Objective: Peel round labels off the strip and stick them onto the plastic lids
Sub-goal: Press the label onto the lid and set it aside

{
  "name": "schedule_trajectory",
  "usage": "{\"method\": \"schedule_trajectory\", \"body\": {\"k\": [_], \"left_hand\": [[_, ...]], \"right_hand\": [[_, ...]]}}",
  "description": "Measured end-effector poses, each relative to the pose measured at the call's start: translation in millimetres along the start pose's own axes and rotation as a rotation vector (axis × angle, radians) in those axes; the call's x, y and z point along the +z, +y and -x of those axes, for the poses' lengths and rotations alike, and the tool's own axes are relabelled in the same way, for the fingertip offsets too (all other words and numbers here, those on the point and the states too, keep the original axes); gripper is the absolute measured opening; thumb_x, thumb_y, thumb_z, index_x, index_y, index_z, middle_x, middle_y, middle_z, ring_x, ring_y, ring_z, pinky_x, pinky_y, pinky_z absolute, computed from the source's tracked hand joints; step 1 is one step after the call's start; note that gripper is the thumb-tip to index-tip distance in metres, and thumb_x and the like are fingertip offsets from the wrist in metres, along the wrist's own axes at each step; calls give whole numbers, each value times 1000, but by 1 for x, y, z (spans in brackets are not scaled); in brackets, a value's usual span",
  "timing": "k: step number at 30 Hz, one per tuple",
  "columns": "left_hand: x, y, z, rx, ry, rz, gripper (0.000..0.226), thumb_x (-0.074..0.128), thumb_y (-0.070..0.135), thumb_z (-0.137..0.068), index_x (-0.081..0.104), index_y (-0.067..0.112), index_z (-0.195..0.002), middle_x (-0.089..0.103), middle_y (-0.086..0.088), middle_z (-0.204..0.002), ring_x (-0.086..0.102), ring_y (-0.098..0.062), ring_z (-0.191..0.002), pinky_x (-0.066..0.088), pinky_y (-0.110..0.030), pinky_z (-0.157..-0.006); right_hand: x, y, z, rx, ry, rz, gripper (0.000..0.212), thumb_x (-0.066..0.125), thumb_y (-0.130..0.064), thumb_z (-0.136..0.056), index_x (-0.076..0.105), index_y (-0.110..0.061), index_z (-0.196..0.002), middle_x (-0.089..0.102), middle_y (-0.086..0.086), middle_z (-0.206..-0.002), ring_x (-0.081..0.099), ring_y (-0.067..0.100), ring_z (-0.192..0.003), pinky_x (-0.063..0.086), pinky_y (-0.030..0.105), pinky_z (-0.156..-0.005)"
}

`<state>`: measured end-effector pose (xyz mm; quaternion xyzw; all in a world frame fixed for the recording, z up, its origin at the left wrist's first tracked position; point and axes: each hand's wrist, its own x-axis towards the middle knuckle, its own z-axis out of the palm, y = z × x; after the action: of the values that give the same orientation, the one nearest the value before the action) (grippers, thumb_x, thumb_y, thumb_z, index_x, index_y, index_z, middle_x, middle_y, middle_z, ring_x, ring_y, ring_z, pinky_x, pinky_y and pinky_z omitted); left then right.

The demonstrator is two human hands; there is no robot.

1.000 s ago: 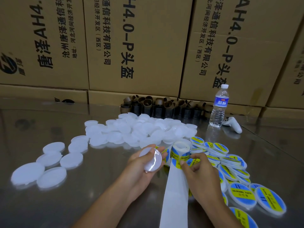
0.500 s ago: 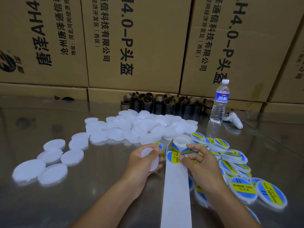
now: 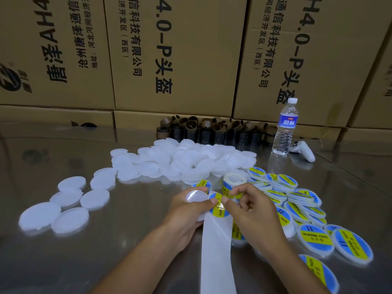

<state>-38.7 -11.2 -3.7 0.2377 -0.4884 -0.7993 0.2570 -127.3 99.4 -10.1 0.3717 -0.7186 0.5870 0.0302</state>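
Head view. Reflective metal bench (image 3: 63,262); stacked cardboard boxes (image 3: 180,49) wall off its far edge. Plain lids (image 3: 180,160) are heaped mid-bench, labelled lids (image 3: 297,198) toward the right edge.

Left hand (image 3: 186,213): grip closed round one plain lid (image 3: 196,196). Right hand (image 3: 252,211): grip pinching a round label (image 3: 218,205) on the strip (image 3: 216,251), which is cut off at the near edge.

Cannot tell whether the label has lifted. Label roll (image 3: 233,181) is partly hidden by fingers.

Blue-and-yellow label (image 3: 218,205); white lids (image 3: 180,160)
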Motion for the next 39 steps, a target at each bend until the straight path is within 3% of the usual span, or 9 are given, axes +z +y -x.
{"method": "schedule_trajectory", "body": {"k": [4,7,10,13,19,24,30,35,39], "left_hand": [[1,0,3,11,-29,-14,31,68,-11,-78,64,9,-101,66,-27,-110,65,-34,-83,56,-41,-78],[1,1,3,17,-57,-21,33,67,-11,-79,64,12,-103,65,-24,-115,66,-35,-87,54,-45,-86],[0,1,3,37,-73,-69,34,68,-9,-80,66,15,-103,67,-20,-114,67,-33,-85,53,-47,-90],[0,1,3,54,-99,-87,34,67,-9,-80,66,14,-106,67,-23,-112,67,-35,-87,53,-48,-90],[0,3,5,61,-123,-68,37,66,-9,-81,66,13,-110,67,-22,-109,68,-31,-78,59,-38,-74],[-2,3,4,69,-165,-88,28,66,-4,-83,76,21,-90,70,-19,-106,70,-30,-83,57,-39,-80],[-1,4,2,15,-180,-32,33,54,14,-95,79,17,-72,75,-8,-83,72,-19,-72,57,-27,-59],[0,4,1,-13,-120,9,15,56,4,-91,70,5,-95,71,-14,-86,68,-25,-75,58,-29,-62],[-1,3,0,-15,-69,-25,15,60,-2,-88,65,4,-101,68,-16,-88,65,-29,-78,55,-34,-69]], "right_hand": [[0,2,2,-185,50,310,22,74,-25,-78,61,-40,-86,44,-14,-72,45,5,-72,36,17,-62],[0,5,0,-163,2,354,23,72,-23,-82,70,-30,-103,45,-20,-89,46,7,-92,33,11,-74],[-2,5,0,-166,-56,360,21,68,-22,-85,70,-28,-106,53,-16,-94,46,8,-101,28,4,-81],[-3,4,1,-179,-67,342,20,67,-22,-86,68,-31,-103,58,-18,-97,46,6,-102,28,3,-84],[-4,4,2,-166,-24,315,23,70,-25,-83,70,-35,-104,62,-18,-98,51,1,-101,29,0,-83],[-4,2,2,-210,3,315,22,72,-22,-81,71,-35,-98,56,-33,-88,52,-2,-94,31,0,-81],[-4,-2,1,-249,12,249,32,75,-9,-77,65,-39,-80,60,-14,-91,53,3,-96,35,7,-82],[-4,-9,3,-205,-92,155,41,69,3,-77,60,-36,-71,55,-13,-101,50,-4,-103,31,4,-84],[-4,-13,5,-161,-170,81,40,63,7,-76,62,-32,-69,53,-13,-114,45,-7,-114,31,6,-92]]}}
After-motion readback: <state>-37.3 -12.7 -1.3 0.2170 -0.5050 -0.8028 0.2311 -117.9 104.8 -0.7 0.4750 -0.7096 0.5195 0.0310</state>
